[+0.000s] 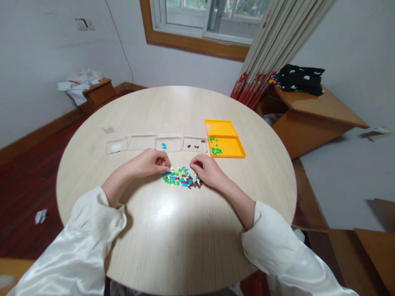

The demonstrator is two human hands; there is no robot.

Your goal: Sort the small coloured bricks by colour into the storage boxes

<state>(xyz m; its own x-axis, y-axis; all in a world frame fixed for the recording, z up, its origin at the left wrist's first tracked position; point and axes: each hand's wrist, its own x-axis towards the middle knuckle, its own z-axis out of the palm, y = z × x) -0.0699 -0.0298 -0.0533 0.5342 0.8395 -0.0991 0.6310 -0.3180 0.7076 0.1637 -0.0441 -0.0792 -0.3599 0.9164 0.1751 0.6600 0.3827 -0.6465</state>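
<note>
A loose pile of small building bricks [177,179] in green, blue, brown, yellow and pale colours lies on the round table. At the pile's left edge is my left hand [152,161], thumb and forefinger brought together over the bricks. My right hand [208,169] is curled at the right edge, its fingertips pinched near the pile. Anything between the fingers of either hand is too small to make out. Behind the pile, a clear box [175,150] holds a few blue bricks [164,146], and another clear box [200,151] holds several brown bricks [196,146].
A yellow case [242,155] stands with its lid back, green bricks [217,151] along its left side. Two more clear boxes, one plain [142,148] and one with a white label [116,147], stand at left. The round table [160,246] has a curved edge.
</note>
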